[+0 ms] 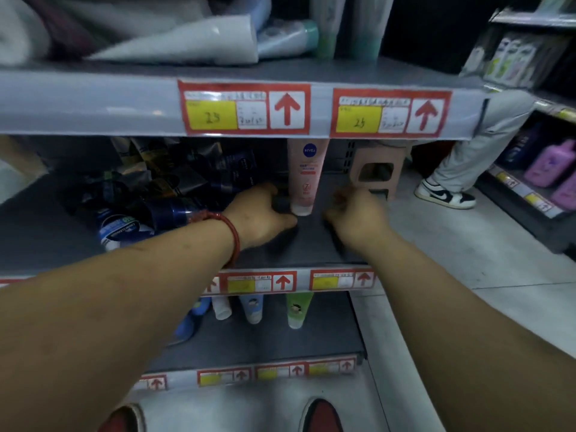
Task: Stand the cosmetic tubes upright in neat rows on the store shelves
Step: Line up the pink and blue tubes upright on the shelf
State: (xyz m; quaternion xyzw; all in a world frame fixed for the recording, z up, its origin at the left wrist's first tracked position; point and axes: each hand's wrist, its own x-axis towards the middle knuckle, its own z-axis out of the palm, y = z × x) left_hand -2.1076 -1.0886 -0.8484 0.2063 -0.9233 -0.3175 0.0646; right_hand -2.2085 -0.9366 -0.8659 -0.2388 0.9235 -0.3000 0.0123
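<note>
Reaching into the middle shelf (pixel 311 247) with both hands, curling the left hand (pixel 260 213) just beside the white cap of the pink tube (pixel 305 176) standing upright, grip unclear; hovering the right hand (pixel 355 218) right of it, fingers curled, blurred, hold unclear; dark tubes (pixel 174 194) lying jumbled left.

Red bracelet (pixel 234 241) on left wrist; red shoes (pixel 324 416).
</note>
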